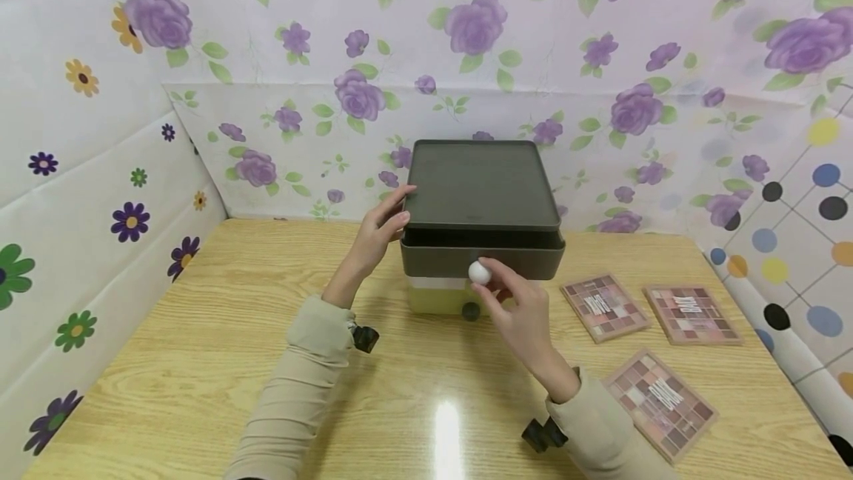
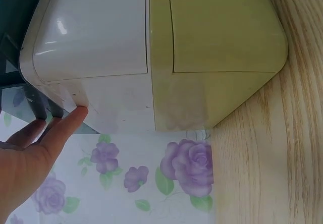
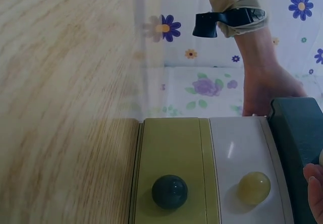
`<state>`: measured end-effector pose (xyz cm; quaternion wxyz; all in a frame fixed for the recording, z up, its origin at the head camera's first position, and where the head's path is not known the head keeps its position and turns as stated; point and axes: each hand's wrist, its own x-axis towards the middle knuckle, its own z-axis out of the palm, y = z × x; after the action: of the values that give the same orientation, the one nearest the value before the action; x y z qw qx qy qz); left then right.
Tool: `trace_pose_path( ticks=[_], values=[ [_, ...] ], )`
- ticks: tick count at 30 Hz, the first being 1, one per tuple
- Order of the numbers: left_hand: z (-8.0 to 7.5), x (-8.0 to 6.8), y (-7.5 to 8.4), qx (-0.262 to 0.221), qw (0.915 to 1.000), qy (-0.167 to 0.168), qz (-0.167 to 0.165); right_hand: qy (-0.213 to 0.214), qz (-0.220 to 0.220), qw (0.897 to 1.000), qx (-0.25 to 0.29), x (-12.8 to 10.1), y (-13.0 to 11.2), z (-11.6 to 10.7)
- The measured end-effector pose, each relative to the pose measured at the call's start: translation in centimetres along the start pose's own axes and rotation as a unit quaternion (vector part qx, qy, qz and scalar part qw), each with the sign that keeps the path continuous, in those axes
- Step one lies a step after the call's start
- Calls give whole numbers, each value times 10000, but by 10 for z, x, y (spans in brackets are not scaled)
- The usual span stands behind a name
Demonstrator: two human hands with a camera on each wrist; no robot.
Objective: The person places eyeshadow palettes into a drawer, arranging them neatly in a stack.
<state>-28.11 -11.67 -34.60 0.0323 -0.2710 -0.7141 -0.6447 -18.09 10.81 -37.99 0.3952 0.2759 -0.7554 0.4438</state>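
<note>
A small chest of drawers [image 1: 480, 184] stands against the back cloth, with a dark grey-green top. Its dark top drawer [image 1: 436, 262] juts out at the front, leaving a gap under the top. My right hand [image 1: 523, 317] pinches the drawer's round white knob [image 1: 478, 272] between thumb and fingers. Below are a white drawer [image 3: 239, 148] with a yellowish knob [image 3: 254, 188] and an olive-yellow drawer [image 3: 171, 148] with a dark green knob [image 3: 169, 191]. My left hand [image 1: 375, 235] rests against the chest's left side, fingers extended; a fingertip touches the white side in the left wrist view.
Three makeup palettes [image 1: 605, 307] lie on the wooden table [image 1: 200, 361] to the right, one close to my right sleeve [image 1: 600, 421]. Flowered cloth [image 1: 360, 95] hangs right behind the chest, and patterned cloths border the table at both sides.
</note>
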Motion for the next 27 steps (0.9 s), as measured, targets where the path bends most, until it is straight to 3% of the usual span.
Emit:
trace_pose_path(
  ticks=[16, 27],
  values=[
    [1, -1, 1, -3, 9998, 178, 134, -134, -198, 9997, 54, -8, -12, -10],
    [3, -1, 0, 41, 9996, 270, 2, -167, -255, 9994, 147, -14, -16, -15]
  ],
)
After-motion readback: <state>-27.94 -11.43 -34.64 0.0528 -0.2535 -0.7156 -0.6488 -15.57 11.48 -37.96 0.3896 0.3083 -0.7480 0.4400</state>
